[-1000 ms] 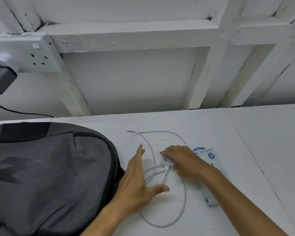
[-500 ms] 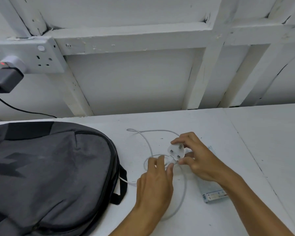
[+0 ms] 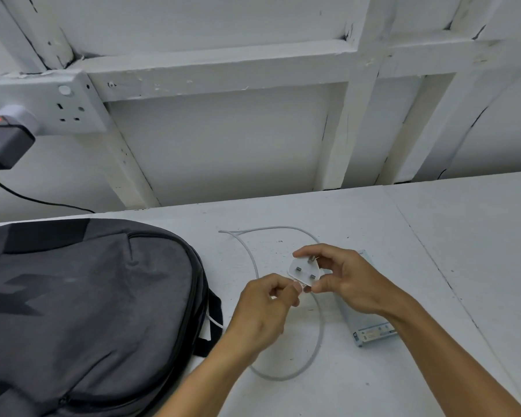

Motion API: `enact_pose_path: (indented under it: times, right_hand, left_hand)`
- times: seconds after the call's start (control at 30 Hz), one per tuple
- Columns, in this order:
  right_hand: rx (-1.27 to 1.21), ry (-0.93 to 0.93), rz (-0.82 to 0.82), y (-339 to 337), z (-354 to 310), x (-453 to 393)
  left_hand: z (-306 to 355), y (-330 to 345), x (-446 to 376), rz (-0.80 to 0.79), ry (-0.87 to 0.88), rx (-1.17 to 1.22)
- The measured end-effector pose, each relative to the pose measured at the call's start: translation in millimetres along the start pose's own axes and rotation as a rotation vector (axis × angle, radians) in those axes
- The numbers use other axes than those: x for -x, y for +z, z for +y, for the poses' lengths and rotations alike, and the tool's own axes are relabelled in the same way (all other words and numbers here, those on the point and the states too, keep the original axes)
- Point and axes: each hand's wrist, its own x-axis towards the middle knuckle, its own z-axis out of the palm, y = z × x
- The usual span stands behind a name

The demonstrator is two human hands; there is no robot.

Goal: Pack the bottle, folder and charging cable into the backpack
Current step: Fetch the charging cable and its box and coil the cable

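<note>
1. We are on the charging cable (image 3: 286,341): our right hand (image 3: 348,281) pinches its white plug (image 3: 303,270) between thumb and fingers, lifted off the worktop (image 3: 433,242).
2. Our left hand (image 3: 262,308) has its fingers curled, seemingly pinching the cord just below the plug, though the contact is hard to make out.
3. The cord lies in loose loops mid-worktop, just right of the grey backpack (image 3: 82,311), which looks zipped.
4. Next, we judge, comes coiling the cord, then opening the backpack.
5. A flat box (image 3: 370,323) lies under our right wrist; open room runs right and toward the back edge.
</note>
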Motion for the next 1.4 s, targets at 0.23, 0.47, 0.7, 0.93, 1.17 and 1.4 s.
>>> enact_pose_path:
  times: [0.23,0.47,0.7,0.93,1.17,1.4]
  right_hand:
    - [-0.085,0.003,0.173,-13.4,1.0,-9.6]
    - [0.245,0.074,0.183,-30.0,8.5,-32.2]
    - [0.703,0.074,0.069,16.5,38.7,-76.0]
    - [0.919,0.079,0.054,23.4,40.8,-82.0]
    - [0.786,0.066,0.251,23.1,32.3,-51.5]
    - [0.715,0.238,0.237,22.2,33.7,-11.2]
  left_hand:
    - [-6.8,-8.9,3.6,0.012,-0.029,-0.085]
    - [-22.8,-8.2,9.8,0.049,-0.015,-0.179]
    - [-20.5,-7.0,11.4,0.049,0.106,-0.504]
    - [-32.0,-7.2,23.6,0.052,0.347,-0.663]
    - [-51.9,-9.1,35.1,0.054,0.674,-0.856]
    - [-76.1,-8.6,37.2,0.099,0.895,-0.964]
